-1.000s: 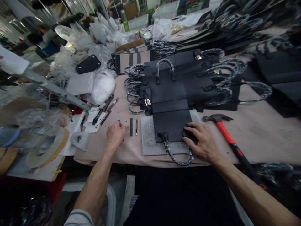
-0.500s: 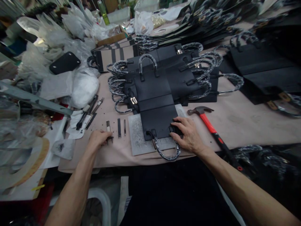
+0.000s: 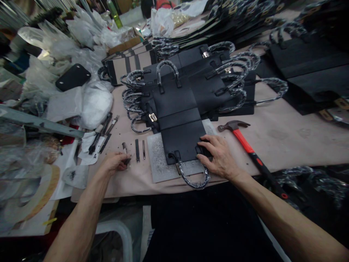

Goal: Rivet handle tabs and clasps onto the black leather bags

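Note:
My left hand [image 3: 116, 162] is closed around a small metal punch [image 3: 124, 147], upright above the cloth; its lower end is partly hidden by the fingers. Beside it lie a dark flat punch [image 3: 137, 150] and a thin metal rod-like tool [image 3: 143, 149]. My right hand [image 3: 218, 154] rests with fingers apart on the near right corner of a black bag panel [image 3: 181, 140], by one end of its plastic-wrapped handle [image 3: 195, 184]. Under that panel is a grey slab [image 3: 156, 160] with a pitted surface. A red and black claw hammer [image 3: 242, 142] lies right of my right hand.
Stacked black bag panels [image 3: 226, 92] with wrapped handles cover the middle of the table, more [image 3: 313, 72] at right. Several tools [image 3: 100, 133] lie on white scraps at left. Plastic bags [image 3: 94, 103] and a tape roll [image 3: 47, 196] crowd the left side.
My left hand has lifted a metal punch from the cloth and turned it in its fingers. My right hand has stayed on the panel corner. The view has shifted to the right.

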### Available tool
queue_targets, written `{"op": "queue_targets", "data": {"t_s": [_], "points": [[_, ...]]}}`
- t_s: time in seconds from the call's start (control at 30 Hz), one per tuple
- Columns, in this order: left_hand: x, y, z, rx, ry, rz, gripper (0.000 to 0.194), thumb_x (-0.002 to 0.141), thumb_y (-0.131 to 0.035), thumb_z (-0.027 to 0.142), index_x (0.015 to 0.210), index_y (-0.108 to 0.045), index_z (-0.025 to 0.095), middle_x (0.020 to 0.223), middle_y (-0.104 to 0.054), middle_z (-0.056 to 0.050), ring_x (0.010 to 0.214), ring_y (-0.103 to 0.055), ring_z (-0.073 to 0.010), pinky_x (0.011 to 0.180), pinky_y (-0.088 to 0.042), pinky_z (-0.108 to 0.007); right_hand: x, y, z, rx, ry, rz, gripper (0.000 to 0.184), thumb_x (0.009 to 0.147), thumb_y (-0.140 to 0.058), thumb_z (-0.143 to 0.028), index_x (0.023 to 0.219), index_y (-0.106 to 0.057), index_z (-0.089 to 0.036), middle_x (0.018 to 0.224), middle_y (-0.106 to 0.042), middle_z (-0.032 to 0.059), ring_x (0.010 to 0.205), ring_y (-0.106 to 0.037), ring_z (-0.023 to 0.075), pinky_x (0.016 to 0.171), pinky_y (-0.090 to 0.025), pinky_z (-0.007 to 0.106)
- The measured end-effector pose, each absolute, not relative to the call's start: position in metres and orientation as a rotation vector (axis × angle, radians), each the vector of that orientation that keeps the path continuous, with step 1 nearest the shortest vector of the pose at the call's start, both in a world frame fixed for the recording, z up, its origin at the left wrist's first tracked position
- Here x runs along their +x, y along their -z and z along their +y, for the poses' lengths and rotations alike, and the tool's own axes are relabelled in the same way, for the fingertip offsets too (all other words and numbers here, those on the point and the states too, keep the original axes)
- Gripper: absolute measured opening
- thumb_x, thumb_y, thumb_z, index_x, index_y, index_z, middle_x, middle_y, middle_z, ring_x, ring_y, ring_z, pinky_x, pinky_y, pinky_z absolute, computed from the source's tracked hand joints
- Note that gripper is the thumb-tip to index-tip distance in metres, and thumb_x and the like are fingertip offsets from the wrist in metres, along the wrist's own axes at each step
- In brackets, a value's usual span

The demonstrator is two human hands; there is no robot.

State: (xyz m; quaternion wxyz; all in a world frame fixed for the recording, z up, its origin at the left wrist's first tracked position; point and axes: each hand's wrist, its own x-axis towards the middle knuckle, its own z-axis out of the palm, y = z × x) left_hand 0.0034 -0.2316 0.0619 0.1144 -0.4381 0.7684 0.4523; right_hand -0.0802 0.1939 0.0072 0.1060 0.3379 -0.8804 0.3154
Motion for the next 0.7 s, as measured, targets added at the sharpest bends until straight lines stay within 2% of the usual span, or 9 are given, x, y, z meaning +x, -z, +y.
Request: {"op": "queue_targets", "data": {"t_s": [0.13,0.2,0.27,0.4,0.5,0.6,0.7], "points": [[0.005,-0.070,-0.203,-1.051,-1.978,2.125,0.044,0.053,-0.090,0.038,0.077,-0.063,0.014,0.071,-0.071,-0.004,0.056,-0.065,-0.0140,0.054,-0.055,-0.024,-0.081,-0.008,0.194,0.999,-0.922,-2.595,0.035,0.090,-0.067,-0.036,0.119,-0.066,-0.018,0.132,-0.061,0.0156,0.123,-0.056,0.0355,0.105,-0.046,0.056],[0.002,-0.072,-0.186,-1.014,-2.075,2.173,0.049,0.052,-0.092,0.038,0.081,-0.062,0.014,0.074,-0.073,-0.004,0.057,-0.065,-0.0133,0.054,-0.054,-0.022,-0.081,-0.009,0.194,1.002,-0.928,-2.586,0.034,0.091,-0.066,-0.037,0.119,-0.066,-0.018,0.132,-0.061,0.0160,0.123,-0.056,0.0358,0.104,-0.046,0.056],[-0.004,-0.070,-0.176,-1.031,-2.015,2.295,0.050,0.052,-0.090,0.041,0.082,-0.060,0.015,0.067,-0.070,-0.002,0.053,-0.063,-0.0132,0.050,-0.050,-0.021,-0.081,-0.009,0.194,1.008,-0.926,-2.579,0.033,0.092,-0.064,-0.037,0.119,-0.065,-0.018,0.132,-0.061,0.0164,0.123,-0.055,0.0363,0.103,-0.046,0.057],[-0.010,-0.064,-0.187,-1.136,-1.602,2.550,0.041,0.055,-0.083,0.044,0.075,-0.058,0.018,0.057,-0.062,0.002,0.047,-0.057,-0.0139,0.046,-0.044,-0.023,-0.082,-0.010,0.194,1.022,-0.910,-2.559,0.033,0.093,-0.063,-0.038,0.119,-0.065,-0.017,0.130,-0.062,0.0170,0.121,-0.056,0.0368,0.102,-0.046,0.057],[-0.008,-0.061,-0.212,-1.196,-1.134,2.702,0.032,0.062,-0.076,0.044,0.071,-0.059,0.019,0.057,-0.061,0.002,0.051,-0.058,-0.0165,0.049,-0.043,-0.025,-0.082,-0.010,0.194,1.032,-0.899,-2.548,0.033,0.093,-0.063,-0.037,0.118,-0.065,-0.016,0.129,-0.062,0.0174,0.120,-0.057,0.0369,0.101,-0.047,0.057],[-0.006,-0.057,-0.230,-1.121,-0.599,2.779,0.027,0.069,-0.073,0.044,0.072,-0.063,0.019,0.065,-0.066,-0.003,0.065,-0.065,-0.0223,0.058,-0.045,-0.029,-0.083,-0.010,0.194,1.028,-0.892,-2.549,0.032,0.093,-0.063,-0.038,0.118,-0.065,-0.017,0.128,-0.063,0.0170,0.119,-0.058,0.0366,0.101,-0.047,0.056],[-0.005,-0.050,-0.235,-1.070,-0.303,2.748,0.025,0.076,-0.070,0.043,0.080,-0.066,0.019,0.081,-0.074,-0.009,0.082,-0.070,-0.0279,0.069,-0.049,-0.033,-0.083,-0.008,0.194,1.034,-0.897,-2.545,0.033,0.093,-0.064,-0.038,0.118,-0.066,-0.016,0.129,-0.063,0.0171,0.120,-0.057,0.0365,0.101,-0.047,0.055]]}}
